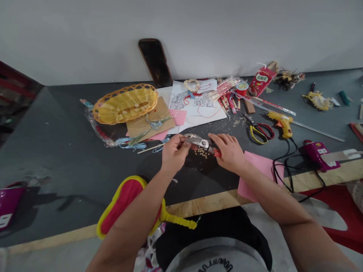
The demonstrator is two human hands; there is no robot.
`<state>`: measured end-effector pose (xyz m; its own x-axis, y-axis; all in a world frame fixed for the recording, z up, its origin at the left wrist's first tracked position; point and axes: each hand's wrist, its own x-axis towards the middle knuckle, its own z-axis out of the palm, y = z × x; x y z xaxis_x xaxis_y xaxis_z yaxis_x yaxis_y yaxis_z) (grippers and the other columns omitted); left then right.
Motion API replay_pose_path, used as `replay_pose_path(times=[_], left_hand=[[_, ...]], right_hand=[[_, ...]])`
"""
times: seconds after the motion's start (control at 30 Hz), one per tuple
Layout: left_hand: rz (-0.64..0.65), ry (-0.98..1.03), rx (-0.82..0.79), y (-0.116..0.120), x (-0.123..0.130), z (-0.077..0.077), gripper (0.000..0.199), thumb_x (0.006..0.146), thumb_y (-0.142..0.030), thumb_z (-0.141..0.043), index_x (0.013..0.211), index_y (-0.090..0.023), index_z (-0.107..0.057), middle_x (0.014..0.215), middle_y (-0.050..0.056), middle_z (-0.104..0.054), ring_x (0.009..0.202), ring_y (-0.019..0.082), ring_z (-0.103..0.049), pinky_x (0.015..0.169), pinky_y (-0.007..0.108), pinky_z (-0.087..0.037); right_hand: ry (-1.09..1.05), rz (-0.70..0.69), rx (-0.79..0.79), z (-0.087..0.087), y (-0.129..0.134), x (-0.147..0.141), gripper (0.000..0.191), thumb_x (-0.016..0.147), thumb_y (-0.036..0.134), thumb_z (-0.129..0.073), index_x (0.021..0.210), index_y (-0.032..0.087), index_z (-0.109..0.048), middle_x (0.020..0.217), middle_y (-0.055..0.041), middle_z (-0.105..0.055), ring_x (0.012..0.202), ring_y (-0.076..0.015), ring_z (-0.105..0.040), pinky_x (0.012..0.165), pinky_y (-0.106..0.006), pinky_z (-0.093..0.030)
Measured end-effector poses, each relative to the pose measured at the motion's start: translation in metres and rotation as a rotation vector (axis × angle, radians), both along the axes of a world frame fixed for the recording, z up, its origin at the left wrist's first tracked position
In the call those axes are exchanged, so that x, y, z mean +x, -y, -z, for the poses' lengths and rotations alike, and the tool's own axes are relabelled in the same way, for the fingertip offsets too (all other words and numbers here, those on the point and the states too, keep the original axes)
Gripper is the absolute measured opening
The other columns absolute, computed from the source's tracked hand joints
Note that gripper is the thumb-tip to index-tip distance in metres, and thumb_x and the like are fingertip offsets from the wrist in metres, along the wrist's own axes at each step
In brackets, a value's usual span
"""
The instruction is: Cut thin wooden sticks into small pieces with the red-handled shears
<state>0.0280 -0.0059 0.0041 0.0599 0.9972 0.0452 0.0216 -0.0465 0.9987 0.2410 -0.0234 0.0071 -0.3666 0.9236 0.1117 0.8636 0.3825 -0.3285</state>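
My right hand (231,152) is closed around the red handles of a pair of pruning shears (203,143), which point left above the table. At their curved metal jaws, my left hand (174,153) is closed in a pinch; what its fingers hold is too small to make out. Below the shears lies a little pile of small pale cut pieces (202,152), partly hidden by the tool. A thin pale stick (150,148) rests on the table to the left of my left hand.
A yellow wicker basket (127,105) stands at back left, near a phone (155,62) leaning on the wall. Scissors (261,133), a yellow glue gun (283,122) with a black cord, and pink paper (246,189) lie right. A red-and-yellow padded item (121,204) sits beneath my left forearm.
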Motion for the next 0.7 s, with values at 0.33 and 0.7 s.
replay_pose_path(times=[0.33,0.7], left_hand=[[-0.02,0.06,-0.033,0.0022,0.0038,0.0004,0.036,0.08,-0.052,-0.073,0.08,-0.018,-0.062,0.063,0.003,-0.069,0.04,0.007,-0.037,0.04,0.022,-0.026],[0.062,-0.028,0.02,0.0018,-0.0009,-0.0024,0.04,0.086,-0.058,-0.064,0.081,-0.019,-0.059,0.064,0.002,-0.069,0.039,0.008,-0.039,0.039,0.023,-0.028]], right_hand=[[0.004,-0.01,-0.034,-0.0027,0.0036,-0.0039,0.048,0.084,0.013,-0.048,0.132,0.017,-0.056,0.107,-0.0114,-0.066,0.096,-0.0255,-0.061,0.088,-0.036,-0.047],[0.016,-0.026,0.015,0.0037,-0.0025,0.0031,0.069,0.077,0.014,-0.053,0.146,0.02,-0.047,0.131,-0.0126,-0.062,0.117,-0.029,-0.055,0.094,-0.042,-0.042]])
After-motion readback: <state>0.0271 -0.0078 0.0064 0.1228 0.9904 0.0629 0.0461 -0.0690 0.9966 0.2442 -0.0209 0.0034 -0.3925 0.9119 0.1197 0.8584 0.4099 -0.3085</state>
